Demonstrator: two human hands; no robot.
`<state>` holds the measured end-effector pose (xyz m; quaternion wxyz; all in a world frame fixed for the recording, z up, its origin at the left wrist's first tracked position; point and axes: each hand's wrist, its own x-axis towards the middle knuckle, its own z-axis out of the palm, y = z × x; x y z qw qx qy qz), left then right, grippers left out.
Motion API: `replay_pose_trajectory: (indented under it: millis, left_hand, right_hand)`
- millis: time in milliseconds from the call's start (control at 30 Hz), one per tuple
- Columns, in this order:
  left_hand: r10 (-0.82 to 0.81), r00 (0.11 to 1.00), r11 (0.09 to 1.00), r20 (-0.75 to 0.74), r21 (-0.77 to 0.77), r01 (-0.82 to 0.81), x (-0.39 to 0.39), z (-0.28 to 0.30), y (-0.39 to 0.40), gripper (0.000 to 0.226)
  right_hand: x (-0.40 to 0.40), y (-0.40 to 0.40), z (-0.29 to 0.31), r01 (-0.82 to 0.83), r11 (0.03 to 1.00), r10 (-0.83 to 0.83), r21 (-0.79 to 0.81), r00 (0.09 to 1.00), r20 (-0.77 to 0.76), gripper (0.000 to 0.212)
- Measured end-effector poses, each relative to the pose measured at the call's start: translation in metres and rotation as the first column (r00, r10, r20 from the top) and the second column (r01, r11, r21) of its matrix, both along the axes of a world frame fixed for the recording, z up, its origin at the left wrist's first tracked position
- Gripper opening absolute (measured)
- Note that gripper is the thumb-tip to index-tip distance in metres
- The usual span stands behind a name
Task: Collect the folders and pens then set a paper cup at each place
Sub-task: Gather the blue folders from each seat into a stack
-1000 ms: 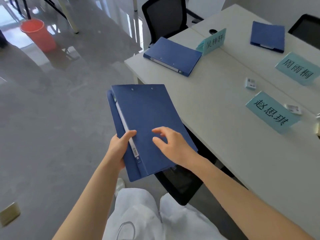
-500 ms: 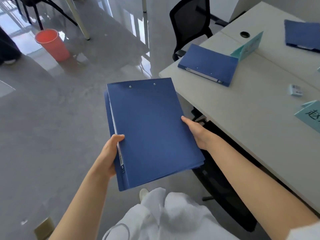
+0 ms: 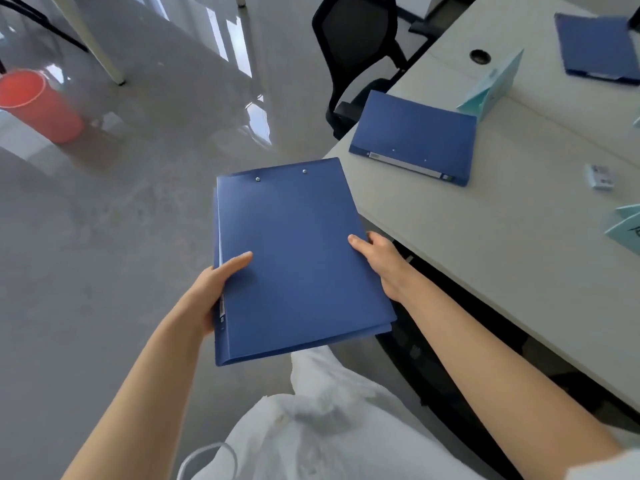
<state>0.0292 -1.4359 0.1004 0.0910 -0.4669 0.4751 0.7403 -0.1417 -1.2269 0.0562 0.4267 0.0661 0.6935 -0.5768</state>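
Observation:
I hold a blue folder (image 3: 298, 258) flat in front of me, off the table's near corner and over the floor. My left hand (image 3: 211, 289) grips its spine edge with the thumb on the cover. My right hand (image 3: 379, 261) grips the opposite edge, thumb on top. A second blue folder (image 3: 415, 136) lies on the white table (image 3: 485, 237) near its corner. A third blue folder (image 3: 595, 46) lies at the far right of the table. No pens or paper cups are in view.
Teal name cards (image 3: 495, 88) (image 3: 627, 230) stand on the table, with a small white item (image 3: 601, 176) between them. A black office chair (image 3: 356, 46) stands at the table's end. A red bucket (image 3: 38, 105) sits on the grey floor at left.
My right hand moved off the cover to grip the folder's right edge. The view has shifted closer to the table corner, and the folder on the table is nearer.

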Motion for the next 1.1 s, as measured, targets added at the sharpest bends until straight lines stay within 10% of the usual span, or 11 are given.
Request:
replay_pose_trajectory:
  millis: [800,1100]
  left_hand:
    - [-0.315,0.947,0.947,-0.063,0.037,0.318,-0.283,0.0,-0.24,0.039]
    - [-0.46,0.886,0.888,-0.059,-0.022,0.46,-0.374,0.005,-0.304,0.022]
  right_hand:
    - [-0.201,-0.176,-0.012,0.396,0.915,-0.368,-0.075,0.897,0.244,0.028]
    - [-0.248,-0.188,-0.046,0.897,0.417,-0.886,0.147,0.366,0.284,0.012]
